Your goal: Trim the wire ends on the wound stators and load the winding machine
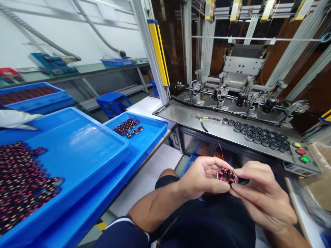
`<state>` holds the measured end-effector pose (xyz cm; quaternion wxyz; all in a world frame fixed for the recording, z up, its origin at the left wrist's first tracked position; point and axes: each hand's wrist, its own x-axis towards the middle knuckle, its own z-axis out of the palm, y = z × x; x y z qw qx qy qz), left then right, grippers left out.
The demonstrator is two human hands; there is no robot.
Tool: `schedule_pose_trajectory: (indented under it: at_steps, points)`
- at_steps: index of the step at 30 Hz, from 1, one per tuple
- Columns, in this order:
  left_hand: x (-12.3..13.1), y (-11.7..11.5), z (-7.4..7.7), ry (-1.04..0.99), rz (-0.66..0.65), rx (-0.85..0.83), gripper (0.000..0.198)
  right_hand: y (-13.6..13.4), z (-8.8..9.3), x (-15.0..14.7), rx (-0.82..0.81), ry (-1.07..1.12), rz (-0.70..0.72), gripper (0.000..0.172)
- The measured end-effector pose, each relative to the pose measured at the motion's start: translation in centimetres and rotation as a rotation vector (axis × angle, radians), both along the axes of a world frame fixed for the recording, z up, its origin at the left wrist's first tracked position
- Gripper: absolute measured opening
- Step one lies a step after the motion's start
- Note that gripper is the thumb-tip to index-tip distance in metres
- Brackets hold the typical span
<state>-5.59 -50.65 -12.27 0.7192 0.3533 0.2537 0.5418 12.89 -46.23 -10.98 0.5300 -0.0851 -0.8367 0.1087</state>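
Observation:
A round motor stator (pixel 227 176) wound with red wire sits between my two hands above my lap. My left hand (pixel 204 175) grips it from the left, thumb along its near edge. From the right, my right hand (pixel 263 193) pinches at its rim with thumb and fingertips; whether a wire end is between them I cannot make out. A thin red wire (pixel 220 148) rises from behind my left fingers toward the machine's front edge. Beyond my hands, bare black stator cores (pixel 266 136) stand in rows on the metal ledge (pixel 178 112), beside cutting pliers (pixel 203 122) with green-and-black handles.
To the left, a blue tray (pixel 85 127) holds many wound stators, with another tray (pixel 157 127) holding several below. A co-worker's white-gloved hand (pixel 19 119) reaches over the left tray. The winding machine (pixel 243 75) stands ahead, with a button box (pixel 301 156) at right. A blue stool (pixel 113 103) stands behind.

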Motion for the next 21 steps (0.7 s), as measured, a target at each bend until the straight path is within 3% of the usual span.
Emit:
schedule_pose_trajectory:
  at_steps: [5, 9, 12, 16, 21]
  points:
    - [0.7, -0.3, -0.3, -0.008, 0.122, 0.159, 0.047, -1.1, -1.7, 0.1, 0.057, 0.092, -0.14, 0.037]
    - [1.2, -0.3, -0.1, 0.086, 0.358, 0.427, 0.045, -2.0, -2.4, -1.0, -0.03, 0.189, -0.193, 0.051]
    - [1.4, -0.3, 0.0, 0.12, 0.484, 0.568, 0.048, -2.5, -2.4, -2.1, -0.121, 0.263, -0.205, 0.051]
    - [1.4, -0.2, -0.3, 0.174, 0.588, 0.621, 0.051, -2.9, -2.3, -3.1, -0.203, 0.352, -0.22, 0.041]
    - [1.6, -0.2, -1.1, 0.17, 0.605, 0.583, 0.05, -3.1, -2.5, -3.7, -0.336, 0.348, -0.255, 0.024]
